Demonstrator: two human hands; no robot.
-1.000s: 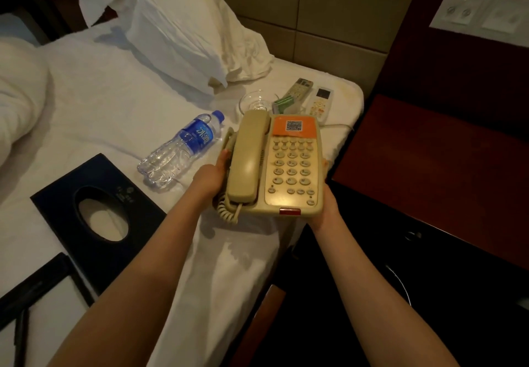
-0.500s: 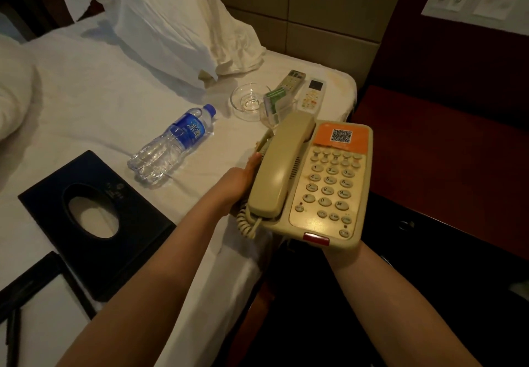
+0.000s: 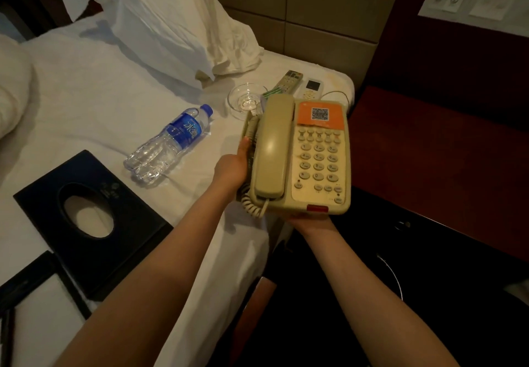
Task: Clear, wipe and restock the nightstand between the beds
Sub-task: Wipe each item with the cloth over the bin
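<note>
Black tissue box (image 3: 120, 225) and a clear water bottle (image 3: 169, 145) lie on the white bed sheet (image 3: 94, 95) at left. Further right, the left hand (image 3: 232, 166) grips the left edge of the beige telephone (image 3: 303, 155), thumb along its side. The right hand (image 3: 307, 218) props the near edge from below; its fingers are hidden, so I cannot tell their curl. The telephone hangs over the bed's edge, just beside the dark-red nightstand (image 3: 429, 143). It probably wants keeping level so the handset stays cradled, with slack left in the thin line cord (image 3: 333, 93) behind. The bottle's blue label shows 水. An orange sticker carries a QR code, and the keys are numbered.
</note>
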